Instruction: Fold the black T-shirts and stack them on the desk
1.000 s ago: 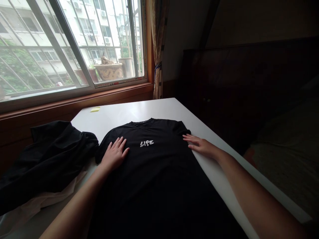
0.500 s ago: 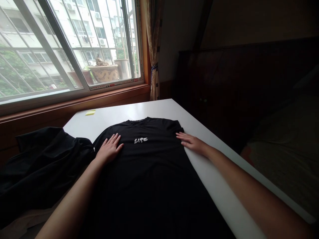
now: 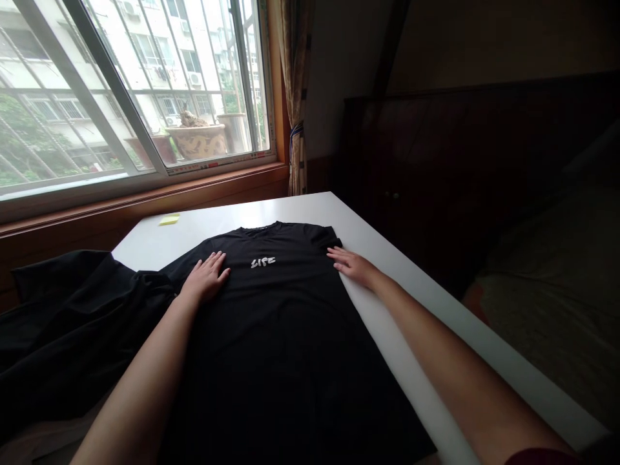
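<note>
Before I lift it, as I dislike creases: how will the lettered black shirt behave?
The black shirt is probably floppy: soft wrinkles cross its front. Lying thin and flat, it seems light. Pushed, it may slide or bunch on the smooth-looking table.

I have a barred window at ten o'clock on my feed, a patterned planter behind its glass, a tied curtain at twelve, a yellow slip at nine on the white bench, and dark furniture at two.
</note>
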Motion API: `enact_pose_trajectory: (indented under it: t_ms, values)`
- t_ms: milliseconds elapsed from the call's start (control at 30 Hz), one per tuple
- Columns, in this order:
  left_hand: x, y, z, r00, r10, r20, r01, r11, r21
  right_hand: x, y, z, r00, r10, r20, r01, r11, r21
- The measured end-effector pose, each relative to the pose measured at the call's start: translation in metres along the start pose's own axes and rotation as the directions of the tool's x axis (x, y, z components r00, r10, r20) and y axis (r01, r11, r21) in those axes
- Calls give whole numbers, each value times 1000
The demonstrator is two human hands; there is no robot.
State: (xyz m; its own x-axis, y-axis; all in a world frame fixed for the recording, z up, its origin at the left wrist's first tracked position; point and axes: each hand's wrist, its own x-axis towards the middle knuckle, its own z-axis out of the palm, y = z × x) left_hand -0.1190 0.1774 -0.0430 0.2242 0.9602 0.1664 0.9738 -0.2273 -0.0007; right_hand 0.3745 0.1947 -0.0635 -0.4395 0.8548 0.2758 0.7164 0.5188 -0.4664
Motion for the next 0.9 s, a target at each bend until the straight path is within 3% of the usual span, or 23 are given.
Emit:
enact_pose_trajectory:
  t_ms: [200, 300, 433, 567, 667, 767, 900]
  values:
    - [-39, 19, -19, 981, 67, -182, -68, 998, 3, -14, -14, -2, 998, -22, -55, 17, 996, -85]
    - [-81, 30, -24, 957, 147, -251, -169, 983, -68, -25, -26, -6, 998, -55, -43, 50, 994, -100]
    - [-154, 47, -33, 933, 297, -204, -330, 932, -150, -48, -50, -11, 993, -115, -30, 111, 988, -104]
    - [-226, 61, -53, 913, 396, -100, -408, 896, -177, -84, -85, -15, 978, -210, -21, 207, 975, -81]
    - [-268, 66, -65, 871, 480, -104, -490, 861, -136, -114, -119, -17, 958, -286, -18, 285, 958, -30]
    - [-298, 65, -68, 851, 502, -153, -519, 848, -107, -145, -158, -15, 952, -307, 0, 307, 951, 27]
    - [-317, 62, -66, 819, 538, -198, -567, 811, -141, -180, -208, 2, 926, -344, 154, 336, 939, 73]
